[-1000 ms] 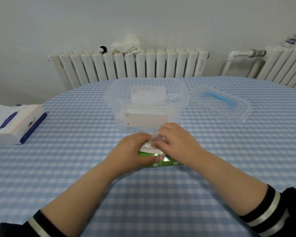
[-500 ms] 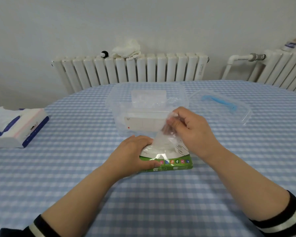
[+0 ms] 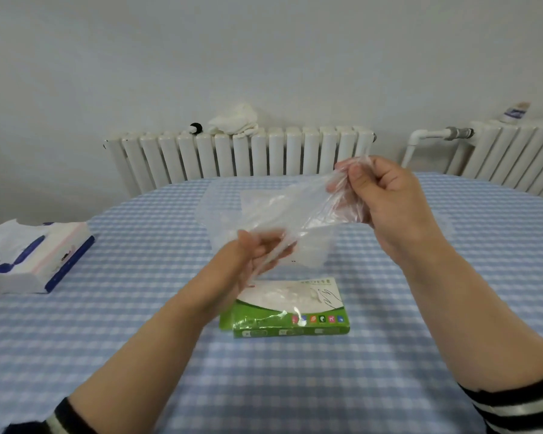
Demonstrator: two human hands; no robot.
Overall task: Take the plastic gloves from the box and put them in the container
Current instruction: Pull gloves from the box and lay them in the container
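While the plastic glove [image 3: 282,214] hangs stretched in the air between both hands, the right hand [image 3: 386,198] pinches its upper end at two o'clock and the left hand [image 3: 251,261] pinches the lower end at centre. The container [image 3: 320,245] sits directly behind; the box [image 3: 295,311] lies at six o'clock on the bench [image 3: 389,355]. Thin film could tear under tension, or cling to fingers when released.

Clear glove [image 3: 282,211] above green box [image 3: 290,311]
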